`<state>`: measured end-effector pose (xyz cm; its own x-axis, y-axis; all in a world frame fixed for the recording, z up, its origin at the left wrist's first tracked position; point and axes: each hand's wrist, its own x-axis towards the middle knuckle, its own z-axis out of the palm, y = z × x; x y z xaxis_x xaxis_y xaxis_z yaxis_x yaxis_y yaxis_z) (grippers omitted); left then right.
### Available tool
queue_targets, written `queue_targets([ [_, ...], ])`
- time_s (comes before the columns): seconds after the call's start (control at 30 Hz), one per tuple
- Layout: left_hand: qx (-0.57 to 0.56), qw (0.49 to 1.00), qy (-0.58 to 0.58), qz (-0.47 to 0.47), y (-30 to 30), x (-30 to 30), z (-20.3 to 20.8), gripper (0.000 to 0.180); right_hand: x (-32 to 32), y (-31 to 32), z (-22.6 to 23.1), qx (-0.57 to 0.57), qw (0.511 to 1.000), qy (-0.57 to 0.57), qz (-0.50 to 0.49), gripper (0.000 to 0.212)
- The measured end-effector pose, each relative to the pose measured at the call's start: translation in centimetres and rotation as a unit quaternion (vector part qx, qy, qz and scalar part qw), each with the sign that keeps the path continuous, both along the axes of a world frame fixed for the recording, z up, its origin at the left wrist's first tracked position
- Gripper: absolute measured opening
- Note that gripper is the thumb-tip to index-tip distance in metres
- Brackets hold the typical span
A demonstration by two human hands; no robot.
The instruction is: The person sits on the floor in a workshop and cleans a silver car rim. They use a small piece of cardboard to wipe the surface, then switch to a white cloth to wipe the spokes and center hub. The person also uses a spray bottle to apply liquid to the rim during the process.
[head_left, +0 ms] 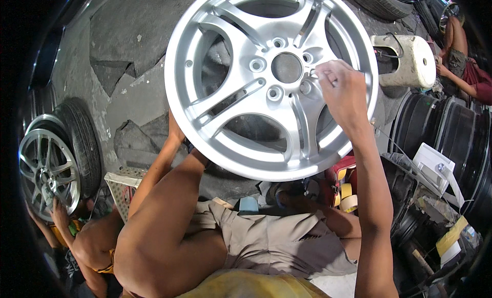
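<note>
A silver alloy wheel rim [241, 95] with paired spokes is tilted up in front of me above my knees. My right hand [341, 90] reaches over its right side, with the fingers pinched close beside the round centre bore. Something small and pale seems to be between the fingertips, too small to name. Around the bore are several bolt holes; the fingers are nearest the ones on the right. My left arm goes under the lower left edge of the rim. Only the wrist end of my left hand [176, 128] shows there, and its fingers are hidden behind the rim.
At left, another person's hand [59, 212] touches a second silver wheel [48, 167] near a tyre [79, 144]. A worn white stool [417, 62] stands at right, before dark stacked rims [441, 124]. Masking tape rolls [348, 198] and a blue block [249, 204] lie below my wheel.
</note>
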<state>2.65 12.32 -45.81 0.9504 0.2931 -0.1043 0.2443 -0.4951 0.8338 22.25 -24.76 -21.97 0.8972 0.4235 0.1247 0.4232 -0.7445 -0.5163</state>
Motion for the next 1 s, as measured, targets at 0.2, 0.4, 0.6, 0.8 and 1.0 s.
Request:
queue_targets([
  [0.2, -0.019, 0.999, 0.008, 0.040, -0.3, -0.1, 0.2, 0.049, -0.4, -0.3, 1.5, -0.033, 0.999, 0.016, 0.012, 0.010],
  [0.4, -0.178, 0.956, 0.031, 0.232, 0.4, -1.2, 2.7, 0.051, -0.6, -0.6, 1.2, 0.060, 0.993, 0.088, -0.045, 0.012],
  [0.6, -0.241, 0.934, -0.086, 0.247, 1.0, 2.2, 16.7, 0.052, -2.8, -1.1, 3.7, 0.254, 0.940, 0.167, -0.156, 0.015],
  [0.8, -0.189, 0.974, -0.027, -0.125, -5.6, 6.4, 28.7, 0.020, -8.8, 5.0, 3.3, 0.437, 0.810, 0.374, -0.116, 0.010],
  [1.0, -0.391, 0.909, 0.093, -0.109, -7.6, 6.8, 27.9, 0.028, -11.2, 7.0, 3.0, 0.492, 0.745, 0.431, -0.132, 0.010],
])
